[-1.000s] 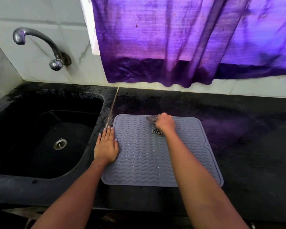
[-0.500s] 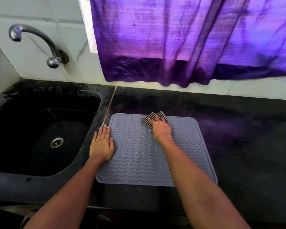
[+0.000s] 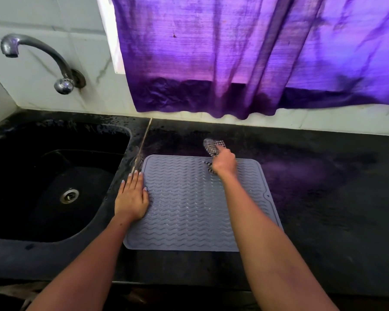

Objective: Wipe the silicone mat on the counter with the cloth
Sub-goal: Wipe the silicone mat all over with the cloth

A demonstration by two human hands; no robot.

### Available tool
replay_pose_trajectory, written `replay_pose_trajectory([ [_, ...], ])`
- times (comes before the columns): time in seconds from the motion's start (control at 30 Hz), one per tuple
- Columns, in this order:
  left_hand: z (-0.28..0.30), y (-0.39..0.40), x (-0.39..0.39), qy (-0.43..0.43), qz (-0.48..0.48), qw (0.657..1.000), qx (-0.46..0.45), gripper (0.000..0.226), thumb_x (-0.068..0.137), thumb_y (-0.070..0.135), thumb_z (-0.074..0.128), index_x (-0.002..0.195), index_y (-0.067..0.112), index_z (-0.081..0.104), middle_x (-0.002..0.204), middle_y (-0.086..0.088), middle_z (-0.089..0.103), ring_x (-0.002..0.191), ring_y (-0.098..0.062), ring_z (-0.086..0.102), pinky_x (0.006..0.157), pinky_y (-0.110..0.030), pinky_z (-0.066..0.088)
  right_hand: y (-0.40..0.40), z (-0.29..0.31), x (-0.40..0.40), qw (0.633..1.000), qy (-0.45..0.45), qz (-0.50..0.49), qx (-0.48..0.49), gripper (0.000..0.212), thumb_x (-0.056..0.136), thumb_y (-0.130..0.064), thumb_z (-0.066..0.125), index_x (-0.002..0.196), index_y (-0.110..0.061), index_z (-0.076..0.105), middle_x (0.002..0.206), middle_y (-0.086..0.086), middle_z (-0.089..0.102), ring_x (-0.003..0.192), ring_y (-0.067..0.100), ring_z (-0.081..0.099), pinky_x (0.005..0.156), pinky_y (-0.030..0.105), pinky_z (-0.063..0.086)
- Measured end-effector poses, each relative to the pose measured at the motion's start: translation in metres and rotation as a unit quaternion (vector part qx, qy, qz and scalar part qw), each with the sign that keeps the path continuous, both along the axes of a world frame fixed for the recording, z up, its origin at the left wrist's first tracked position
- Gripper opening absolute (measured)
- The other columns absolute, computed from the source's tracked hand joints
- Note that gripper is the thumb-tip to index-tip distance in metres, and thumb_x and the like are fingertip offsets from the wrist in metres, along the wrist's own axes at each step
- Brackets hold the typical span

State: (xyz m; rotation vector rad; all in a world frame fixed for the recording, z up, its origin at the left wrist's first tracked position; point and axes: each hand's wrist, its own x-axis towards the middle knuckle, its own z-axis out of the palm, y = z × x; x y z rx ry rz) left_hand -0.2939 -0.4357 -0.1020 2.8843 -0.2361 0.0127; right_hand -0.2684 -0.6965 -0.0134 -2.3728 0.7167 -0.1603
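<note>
A grey silicone mat (image 3: 189, 205) with wavy ridges lies on the black counter (image 3: 323, 209), just right of the sink. My left hand (image 3: 131, 196) rests flat on the mat's left edge, fingers straight and pointing away from me. My right hand (image 3: 224, 161) grips a black-and-white checked cloth (image 3: 212, 145) at the mat's far edge. The cloth is blurred and sticks out past the mat over the counter; part of it is hidden under my fingers.
A black sink (image 3: 54, 182) with a metal drain (image 3: 69, 195) takes up the left. A chrome tap (image 3: 38, 57) juts from the tiled wall above it. A purple curtain (image 3: 245, 55) hangs down to the counter's back edge.
My right hand has pushed the cloth farther away, from the mat's upper middle to its far edge and beyond. My left hand stays pressed on the left edge.
</note>
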Motion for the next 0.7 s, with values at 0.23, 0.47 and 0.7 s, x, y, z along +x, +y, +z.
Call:
replay_pose_trajectory([
  [0.23, -0.001, 0.000, -0.001, -0.002, -0.002, 1.000, -0.001, 0.070, 0.086, 0.037, 0.006, 0.150, 0.009, 0.011, 0.160, -0.007, 0.010, 0.148, -0.019, 0.005, 0.121, -0.036, 0.001, 0.003, -0.046, -0.014, 0.940, 0.169, 0.188, -0.230, 0.079, 0.091, -0.004, 0.053, 0.151, -0.025, 0.007, 0.160, 0.007, -0.002, 0.146, 0.029, 0.002, 0.119, 0.046, 0.009],
  [0.47, -0.001, 0.001, -0.001, -0.002, -0.002, 1.000, -0.002, 0.055, 0.101, 0.027, 0.024, 0.151, 0.010, 0.008, 0.160, -0.006, 0.007, 0.148, -0.018, 0.004, 0.121, -0.037, 0.002, -0.008, -0.023, -0.003, 0.988, 0.111, 0.104, -0.026, 0.047, 0.093, -0.007, 0.047, 0.140, -0.015, 0.043, 0.147, 0.012, 0.040, 0.132, 0.030, 0.041, 0.109, 0.037, 0.034],
  [0.7, -0.003, 0.001, 0.002, -0.003, 0.000, 1.000, 0.009, 0.072, 0.085, 0.038, 0.007, 0.151, 0.010, 0.011, 0.160, -0.006, 0.011, 0.148, -0.019, 0.007, 0.121, -0.037, 0.003, -0.029, -0.015, -0.004, 0.997, -0.023, -0.071, -0.028, 0.053, 0.092, -0.001, 0.050, 0.139, -0.024, 0.045, 0.142, 0.012, 0.046, 0.130, 0.032, 0.042, 0.106, 0.041, 0.040],
])
